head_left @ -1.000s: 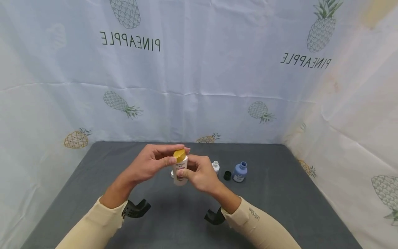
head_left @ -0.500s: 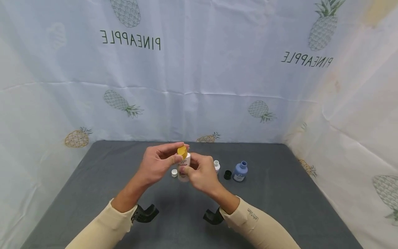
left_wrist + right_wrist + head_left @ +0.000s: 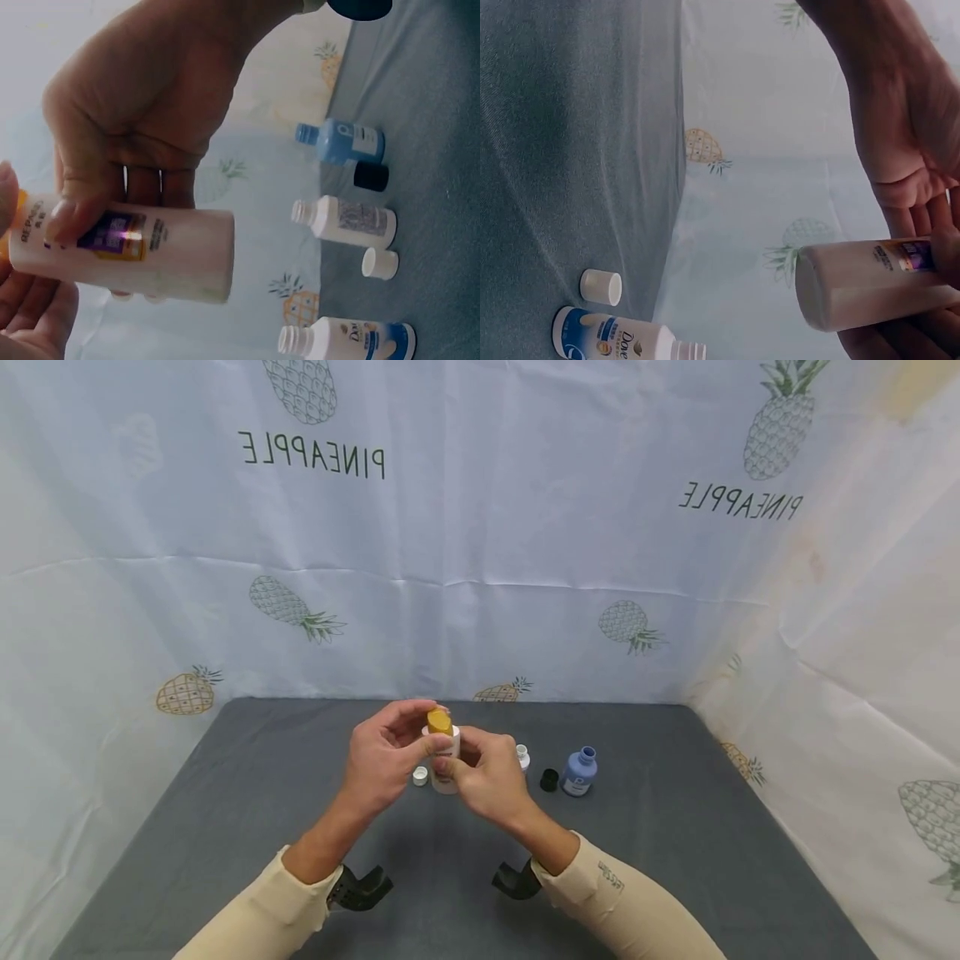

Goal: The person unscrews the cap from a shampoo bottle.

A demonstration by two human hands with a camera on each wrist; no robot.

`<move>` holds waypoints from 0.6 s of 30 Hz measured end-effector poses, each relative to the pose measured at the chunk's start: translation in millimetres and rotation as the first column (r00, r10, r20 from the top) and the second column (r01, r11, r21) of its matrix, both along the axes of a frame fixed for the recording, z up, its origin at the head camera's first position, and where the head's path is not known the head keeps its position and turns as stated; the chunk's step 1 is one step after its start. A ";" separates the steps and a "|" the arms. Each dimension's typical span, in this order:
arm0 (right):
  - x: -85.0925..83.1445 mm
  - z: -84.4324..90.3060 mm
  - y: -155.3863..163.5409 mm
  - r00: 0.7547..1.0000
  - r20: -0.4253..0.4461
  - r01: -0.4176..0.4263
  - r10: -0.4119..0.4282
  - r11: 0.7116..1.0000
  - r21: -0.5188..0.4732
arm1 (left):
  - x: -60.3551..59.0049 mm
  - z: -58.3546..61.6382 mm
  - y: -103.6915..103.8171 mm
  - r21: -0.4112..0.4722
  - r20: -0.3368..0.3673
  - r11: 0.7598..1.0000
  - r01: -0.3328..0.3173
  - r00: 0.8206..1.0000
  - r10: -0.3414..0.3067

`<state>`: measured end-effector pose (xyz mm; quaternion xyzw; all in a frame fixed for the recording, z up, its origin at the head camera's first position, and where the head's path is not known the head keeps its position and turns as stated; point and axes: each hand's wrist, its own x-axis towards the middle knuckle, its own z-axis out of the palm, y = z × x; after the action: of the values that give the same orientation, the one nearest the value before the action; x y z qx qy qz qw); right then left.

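Observation:
My right hand (image 3: 450, 768) grips a white bottle (image 3: 445, 762) with a purple label around its body and holds it upright above the grey table (image 3: 225, 810). My left hand (image 3: 423, 732) pinches the bottle's yellow cap (image 3: 438, 721) between thumb and fingers. The left wrist view shows the bottle (image 3: 142, 251) lying across the right hand's fingers (image 3: 67, 217). In the right wrist view the bottle's base (image 3: 832, 292) shows, with the left hand (image 3: 907, 127) above it.
On the table behind my hands lie a loose white cap (image 3: 420, 776), a small uncapped white bottle (image 3: 522, 757), a black cap (image 3: 548, 780) and a blue bottle (image 3: 580, 772). An uncapped Dove bottle (image 3: 352, 341) stands nearby. Pineapple-print cloth walls (image 3: 480, 527) enclose the table.
Both hands and the bottle have drifted slightly farther from me over the table. The left fingers have shifted round the yellow cap.

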<state>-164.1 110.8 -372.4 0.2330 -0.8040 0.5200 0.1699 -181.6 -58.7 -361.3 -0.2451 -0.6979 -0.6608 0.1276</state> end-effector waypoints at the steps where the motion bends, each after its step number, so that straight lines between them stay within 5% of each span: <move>1: 0.1 0.4 0.3 1.000 0.004 -0.004 0.004 1.000 0.004 | -1.0 -0.3 -0.6 0.009 -0.008 1.000 0.023 1.000 -0.023; 9: 0.1 3.9 4.6 0.997 0.030 -0.065 0.064 0.998 0.012 | -11.8 1.2 -11.7 0.023 -0.100 0.962 0.274 0.958 -0.270; 13: 0.0 3.0 5.9 0.997 0.026 -0.078 0.077 0.997 0.016 | -13.1 1.1 -13.3 -0.006 -0.123 0.967 0.255 0.959 -0.254; 18: 0.9 1.0 5.8 0.998 0.004 -0.056 0.056 0.998 0.016 | -9.7 -1.1 -8.2 0.018 -0.100 0.991 0.135 0.986 -0.133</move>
<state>-163.2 116.6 -371.4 0.2562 -0.8017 0.5182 0.1521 -191.3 -66.9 -362.4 -0.3221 -0.6645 -0.6635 0.1202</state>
